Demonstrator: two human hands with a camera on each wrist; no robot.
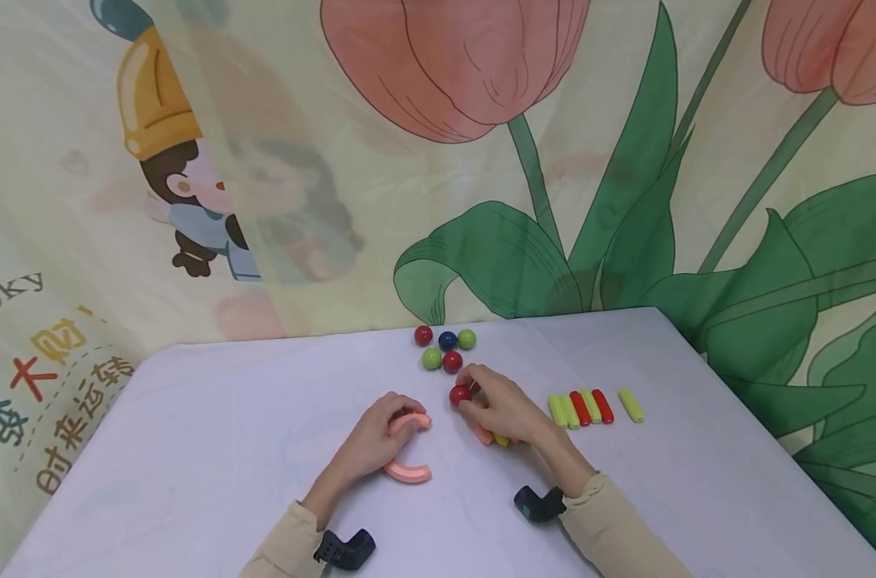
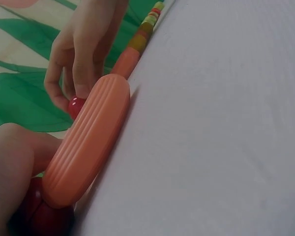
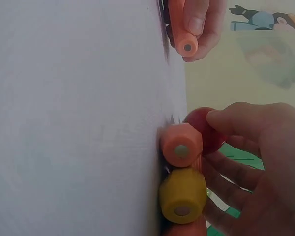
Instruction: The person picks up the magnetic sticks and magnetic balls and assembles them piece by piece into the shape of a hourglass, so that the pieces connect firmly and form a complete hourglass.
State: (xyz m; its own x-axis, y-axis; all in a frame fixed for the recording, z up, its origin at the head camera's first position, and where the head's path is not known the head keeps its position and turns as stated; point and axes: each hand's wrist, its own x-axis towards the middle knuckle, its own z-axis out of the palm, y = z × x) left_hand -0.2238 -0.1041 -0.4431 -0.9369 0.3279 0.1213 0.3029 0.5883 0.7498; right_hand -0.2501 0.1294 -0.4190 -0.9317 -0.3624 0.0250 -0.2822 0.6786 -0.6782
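Observation:
My left hand pinches a curved pink piece on the white table, thumb against its side in the right wrist view. A lower pink arc curves out below that hand; the part between lies behind the hand. With thumb and fingertips, my right hand holds a red ball. In the right wrist view this red ball is right beside the end of an orange piece, with a yellow piece adjoining. Much of these two is covered by the right hand in the head view.
At the table's back are several balls: red, dark blue and green. Green and red rods lie side by side at the right, with one green rod apart. A printed curtain hangs behind the table.

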